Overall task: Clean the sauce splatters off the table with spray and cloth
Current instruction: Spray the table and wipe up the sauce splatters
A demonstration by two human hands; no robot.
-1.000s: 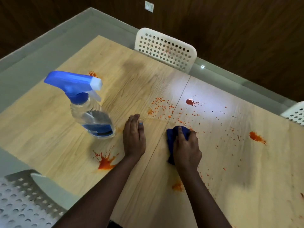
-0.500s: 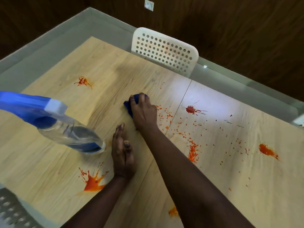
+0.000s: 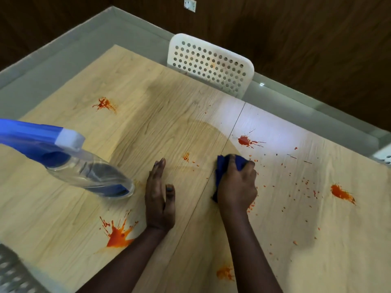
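Right hand (image 3: 237, 187) has the blue cloth (image 3: 222, 166) bunched up, pressed on the table (image 3: 317, 229) beside the seam; left hand (image 3: 160, 199) rests flat, holding nothing. Cloth looks soft and floppy, so I'd palm it wadded. Spray (image 3: 69, 163) stands left, probably light, grab its neck.

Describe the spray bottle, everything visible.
The spray bottle stands on the wooden table, left of the left hand, which lies flat beside it without touching. Clear plastic body, a little blue liquid pooled at the base. Blue trigger head with a white nozzle tip pointing right. It looks tilted, probably from the wide lens. Nothing grips it.
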